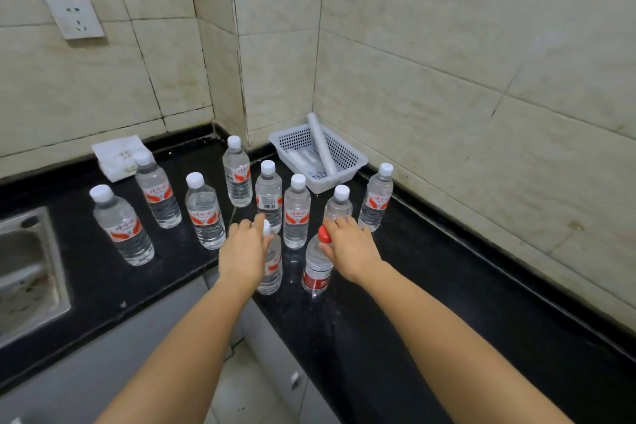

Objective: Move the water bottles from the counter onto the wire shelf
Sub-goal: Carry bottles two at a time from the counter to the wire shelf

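My left hand (242,253) curls around the neck of a white-capped bottle (271,268), fingers closed over its cap. My right hand (347,248) pinches the red cap of a red-labelled bottle (316,268) just beside it at 3 o'clock. Both stand on the black counter (395,320). I count ten bottles: nine white-capped with red-and-white labels, lettering too small to read, and one red-capped. The other eight stand upright from 10 to 1 o'clock. A white basket (347,157) sits at 1 o'clock, a tissue pack (118,157) at 10.
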`<move>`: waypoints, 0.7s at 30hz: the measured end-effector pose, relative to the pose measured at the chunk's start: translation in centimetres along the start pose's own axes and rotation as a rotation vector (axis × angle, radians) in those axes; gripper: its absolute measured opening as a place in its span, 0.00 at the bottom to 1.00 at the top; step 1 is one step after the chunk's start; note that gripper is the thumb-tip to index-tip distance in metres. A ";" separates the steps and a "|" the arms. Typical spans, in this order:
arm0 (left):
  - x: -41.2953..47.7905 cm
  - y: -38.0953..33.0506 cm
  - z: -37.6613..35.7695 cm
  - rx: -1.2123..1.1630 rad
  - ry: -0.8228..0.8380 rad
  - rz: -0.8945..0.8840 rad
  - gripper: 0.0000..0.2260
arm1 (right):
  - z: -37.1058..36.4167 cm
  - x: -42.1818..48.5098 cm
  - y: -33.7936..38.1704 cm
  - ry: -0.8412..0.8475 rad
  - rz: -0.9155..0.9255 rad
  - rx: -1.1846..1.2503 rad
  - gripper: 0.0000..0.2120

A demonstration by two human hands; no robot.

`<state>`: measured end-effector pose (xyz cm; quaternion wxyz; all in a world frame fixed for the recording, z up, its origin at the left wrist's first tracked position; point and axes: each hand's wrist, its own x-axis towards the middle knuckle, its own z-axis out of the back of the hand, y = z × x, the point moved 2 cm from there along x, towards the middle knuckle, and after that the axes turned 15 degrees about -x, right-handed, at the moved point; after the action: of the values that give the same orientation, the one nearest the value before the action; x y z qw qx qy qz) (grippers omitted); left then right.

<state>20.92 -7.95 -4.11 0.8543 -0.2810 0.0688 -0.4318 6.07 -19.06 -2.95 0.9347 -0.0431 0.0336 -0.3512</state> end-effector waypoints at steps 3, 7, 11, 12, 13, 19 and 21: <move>-0.8 -0.2 0.4 -0.063 -0.027 0.006 0.15 | 0.0 -1.2 0.5 -0.012 -0.032 0.034 0.17; -3.3 -0.6 0.5 -0.113 -0.038 -0.056 0.12 | -0.9 -4.3 1.4 -0.067 -0.145 0.190 0.12; -5.6 -1.1 0.6 -0.062 0.029 -0.157 0.10 | -0.6 -7.3 1.5 -0.074 -0.210 0.166 0.08; -6.2 -1.2 0.7 -0.089 0.019 -0.166 0.10 | -0.4 -8.1 1.3 -0.073 -0.234 0.184 0.08; -6.8 -1.1 0.9 -0.133 -0.002 -0.178 0.10 | -0.2 -8.9 1.0 -0.072 -0.259 0.219 0.08; -11.9 -2.0 0.4 -0.300 0.079 -0.328 0.07 | -0.3 -16.6 -0.7 -0.014 -0.385 0.314 0.12; -13.7 -3.2 0.0 -0.341 0.131 -0.374 0.06 | -0.1 -19.7 -1.5 -0.012 -0.433 0.345 0.12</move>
<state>10.19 1.22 -4.06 0.6936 -0.4003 0.1425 -0.5817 -9.74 -7.22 -2.23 0.8316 0.1084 -0.0421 -0.5430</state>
